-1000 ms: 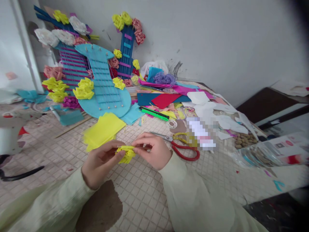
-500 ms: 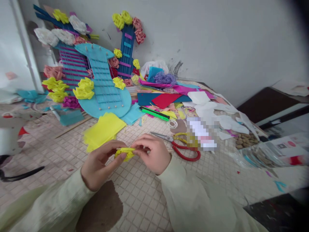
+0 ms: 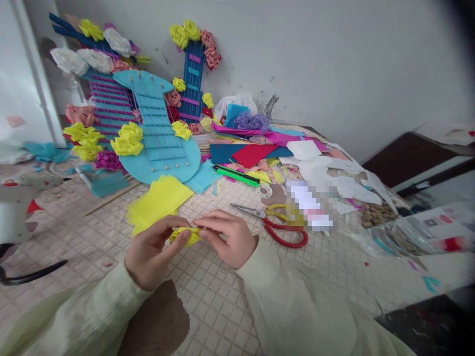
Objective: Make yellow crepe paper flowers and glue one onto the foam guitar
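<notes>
Pinching a small yellow felt rosette (image 3: 183, 236) between both sets of fingertips: left hand (image 3: 150, 254) closed on its near side, right hand (image 3: 226, 240) closed on its far end. The rosette sits just above the tiled bench (image 3: 208, 301), in front of the yellow felt sheets (image 3: 158, 200). Risk, as I judge it: loosened fingertips would let the rolled layers spring open. The red-handled scissors (image 3: 280, 230) lie just right of the rosette; a sleeve could snag them.
</notes>
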`<state>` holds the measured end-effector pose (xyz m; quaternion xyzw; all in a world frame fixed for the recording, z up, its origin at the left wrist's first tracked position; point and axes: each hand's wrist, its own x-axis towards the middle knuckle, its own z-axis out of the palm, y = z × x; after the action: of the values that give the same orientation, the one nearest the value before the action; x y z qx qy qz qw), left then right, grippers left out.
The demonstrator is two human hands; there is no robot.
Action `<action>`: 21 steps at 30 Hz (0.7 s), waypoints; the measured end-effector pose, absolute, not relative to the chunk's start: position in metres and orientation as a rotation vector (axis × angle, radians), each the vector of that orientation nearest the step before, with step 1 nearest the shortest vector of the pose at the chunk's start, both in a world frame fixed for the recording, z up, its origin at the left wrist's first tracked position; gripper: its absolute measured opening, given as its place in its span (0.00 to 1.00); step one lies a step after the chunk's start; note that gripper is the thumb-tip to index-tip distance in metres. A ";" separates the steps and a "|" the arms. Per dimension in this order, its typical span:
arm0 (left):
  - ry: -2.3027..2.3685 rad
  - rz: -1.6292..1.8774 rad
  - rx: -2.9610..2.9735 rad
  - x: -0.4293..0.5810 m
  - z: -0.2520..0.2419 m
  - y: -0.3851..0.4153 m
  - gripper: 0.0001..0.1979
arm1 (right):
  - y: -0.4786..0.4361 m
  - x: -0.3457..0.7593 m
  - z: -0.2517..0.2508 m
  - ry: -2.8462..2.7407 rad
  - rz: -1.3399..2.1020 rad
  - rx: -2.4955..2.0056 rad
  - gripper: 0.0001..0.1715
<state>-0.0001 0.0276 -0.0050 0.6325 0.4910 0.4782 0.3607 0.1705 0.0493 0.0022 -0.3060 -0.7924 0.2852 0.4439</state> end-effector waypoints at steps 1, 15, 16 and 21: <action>1.257 1.231 1.640 0.000 -0.005 0.028 0.03 | 0.049 0.171 0.003 -1.972 0.729 -0.762 0.10; 1.269 1.218 1.551 0.003 -0.006 0.024 0.04 | 0.041 0.164 0.005 -1.946 0.634 -0.886 0.09; 1.272 1.210 1.545 0.002 -0.007 0.024 0.04 | 0.040 0.163 0.005 -1.947 0.626 -0.898 0.09; 1.273 1.174 1.518 0.001 -0.006 0.023 0.05 | 0.040 0.163 0.005 -1.947 0.628 -0.933 0.09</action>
<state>0.0014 0.0233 -0.0061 0.6019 0.5050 0.4655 0.4074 0.1633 0.0396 0.0051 -0.3745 -0.7809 0.2521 0.4318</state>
